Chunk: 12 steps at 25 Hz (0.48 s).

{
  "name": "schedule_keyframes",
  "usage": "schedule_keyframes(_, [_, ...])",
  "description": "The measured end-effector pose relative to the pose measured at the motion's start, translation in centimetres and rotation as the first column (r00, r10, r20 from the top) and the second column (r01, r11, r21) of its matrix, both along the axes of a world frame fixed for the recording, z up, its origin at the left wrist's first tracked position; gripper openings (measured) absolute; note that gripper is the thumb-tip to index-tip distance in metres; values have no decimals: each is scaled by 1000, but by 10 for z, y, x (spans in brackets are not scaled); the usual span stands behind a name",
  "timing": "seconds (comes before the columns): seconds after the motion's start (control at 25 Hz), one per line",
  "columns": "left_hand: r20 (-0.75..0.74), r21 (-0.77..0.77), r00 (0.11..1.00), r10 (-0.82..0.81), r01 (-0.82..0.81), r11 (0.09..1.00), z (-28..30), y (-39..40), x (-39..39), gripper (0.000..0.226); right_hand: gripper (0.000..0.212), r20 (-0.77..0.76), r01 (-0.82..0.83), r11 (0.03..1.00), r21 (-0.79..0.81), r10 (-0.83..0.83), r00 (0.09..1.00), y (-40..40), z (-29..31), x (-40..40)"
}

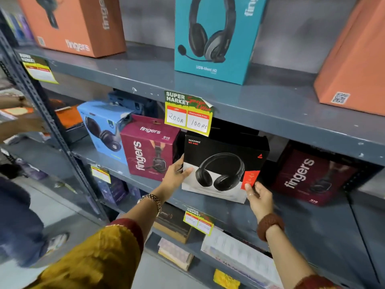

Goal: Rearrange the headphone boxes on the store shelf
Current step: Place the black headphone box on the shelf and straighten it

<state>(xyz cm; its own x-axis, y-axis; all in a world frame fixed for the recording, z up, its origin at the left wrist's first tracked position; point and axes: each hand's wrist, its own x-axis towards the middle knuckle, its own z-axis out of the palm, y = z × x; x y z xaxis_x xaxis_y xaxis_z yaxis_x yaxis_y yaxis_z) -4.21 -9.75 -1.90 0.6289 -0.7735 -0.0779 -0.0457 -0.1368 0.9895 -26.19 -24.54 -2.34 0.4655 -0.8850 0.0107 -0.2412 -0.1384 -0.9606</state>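
A black and white headphone box (223, 163) stands on the middle shelf (229, 207), front face toward me. My left hand (176, 174) grips its lower left edge and my right hand (258, 195) grips its lower right corner. To its left stand a maroon fingers box (149, 147) and a light blue headphone box (104, 126). Another maroon fingers box (310, 176) sits to the right, deeper in shadow. On the upper shelf (145, 74) stand a teal headset box (216, 36) and two orange boxes, one at the left (73, 24) and one at the right (354, 59).
A yellow price tag (188, 113) hangs from the upper shelf edge just above the held box. More tags and flat boxes (239, 253) fill the lower shelf. A metal upright (52, 130) bounds the left; another person's hands (25, 124) reach in there.
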Motion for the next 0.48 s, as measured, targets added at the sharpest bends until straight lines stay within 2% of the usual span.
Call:
schedule_keyframes(0.16, [54,8,997,49,-50,999,-19,2,-11,61,5,-36,13,1000,24,-12,999,-2,-24,1])
schedule_keyframes(0.24, [29,-5,998,62,-61,998,-25,8,-18,61,22,-65,11,998,64,-7,998,5,-30,0])
schedule_keyframes(0.36, [-34,22,990,135,-134,991,-35,30,-23,56,62,-41,92,974,207,-85,996,36,-30,1])
schedule_keyframes(0.48, [-61,88,953,297,-291,953,-37,64,-7,54,62,-79,94,963,254,-76,994,82,-35,15])
